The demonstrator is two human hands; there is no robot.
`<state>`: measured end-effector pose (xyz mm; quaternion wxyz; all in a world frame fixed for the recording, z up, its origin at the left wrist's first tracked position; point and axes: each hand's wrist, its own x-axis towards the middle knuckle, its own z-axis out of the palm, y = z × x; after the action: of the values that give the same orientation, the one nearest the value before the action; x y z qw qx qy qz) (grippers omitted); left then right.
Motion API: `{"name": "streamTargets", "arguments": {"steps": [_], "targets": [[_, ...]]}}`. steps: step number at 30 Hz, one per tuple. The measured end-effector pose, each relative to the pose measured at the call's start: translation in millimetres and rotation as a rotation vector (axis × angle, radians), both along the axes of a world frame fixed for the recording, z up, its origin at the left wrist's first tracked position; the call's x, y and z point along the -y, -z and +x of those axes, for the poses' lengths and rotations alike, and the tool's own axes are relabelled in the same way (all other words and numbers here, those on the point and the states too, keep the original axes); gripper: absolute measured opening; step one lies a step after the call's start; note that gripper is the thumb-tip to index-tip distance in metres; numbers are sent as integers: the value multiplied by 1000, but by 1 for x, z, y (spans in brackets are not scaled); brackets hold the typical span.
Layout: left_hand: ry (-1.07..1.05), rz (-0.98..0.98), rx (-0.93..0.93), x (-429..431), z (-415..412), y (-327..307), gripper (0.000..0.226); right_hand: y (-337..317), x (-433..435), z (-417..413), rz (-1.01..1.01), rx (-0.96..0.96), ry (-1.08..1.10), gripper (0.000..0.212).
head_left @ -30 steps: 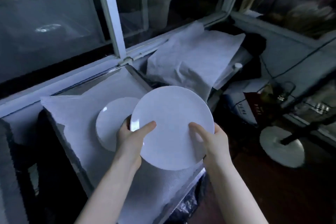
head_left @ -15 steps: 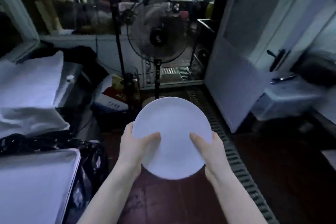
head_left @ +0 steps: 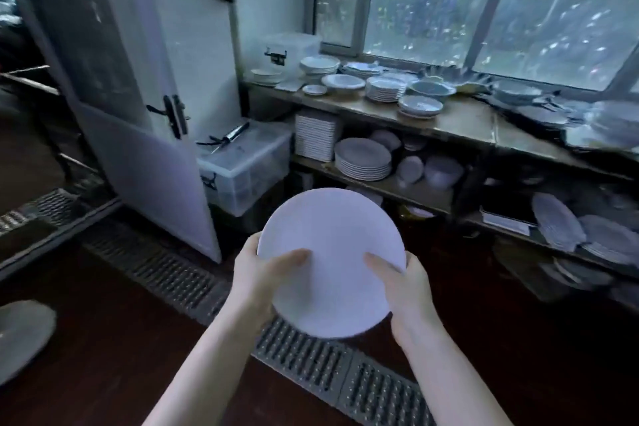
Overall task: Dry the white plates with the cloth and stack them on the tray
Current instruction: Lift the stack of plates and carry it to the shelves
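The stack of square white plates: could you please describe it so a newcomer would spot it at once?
Below the window runs a wooden shelf unit. At the left end of its middle shelf stands the stack of square white plates, the only tall, straight-sided pile; the round plates beside it are stacked lower.

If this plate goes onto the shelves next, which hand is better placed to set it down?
Probably the right hand: it grips the plate on the side nearer the shelves; the left hand is toward the door.

Wooden surface (head_left: 460, 119): stacked plates (head_left: 385, 88) along back edge. Shelf (head_left: 408, 189) below: plate stack (head_left: 363, 158) near left end.
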<state>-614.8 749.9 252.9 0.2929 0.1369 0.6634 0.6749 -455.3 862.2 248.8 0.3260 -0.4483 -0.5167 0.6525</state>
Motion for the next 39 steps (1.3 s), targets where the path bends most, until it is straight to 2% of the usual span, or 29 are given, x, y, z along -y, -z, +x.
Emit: {"name": "streamTargets", "arguments": {"steps": [6, 12, 24, 31, 36, 39], "targets": [[267, -20, 14, -159, 55, 2, 66, 1, -110, 77, -8, -1, 288, 38], [424, -13, 51, -316, 79, 15, 65, 12, -239, 108, 1, 37, 461, 38], [507, 48, 109, -619, 54, 10, 68, -2, -525, 83, 8, 37, 554, 36], [465, 9, 116, -776, 51, 30, 66, 22, -688, 77, -8, 35, 552, 21], [404, -27, 92, -910, 55, 48, 66, 41, -829, 81, -8, 88, 530, 29], [386, -58, 88, -984, 58, 52, 62, 46, -908, 82, 11, 138, 511, 25]]}}
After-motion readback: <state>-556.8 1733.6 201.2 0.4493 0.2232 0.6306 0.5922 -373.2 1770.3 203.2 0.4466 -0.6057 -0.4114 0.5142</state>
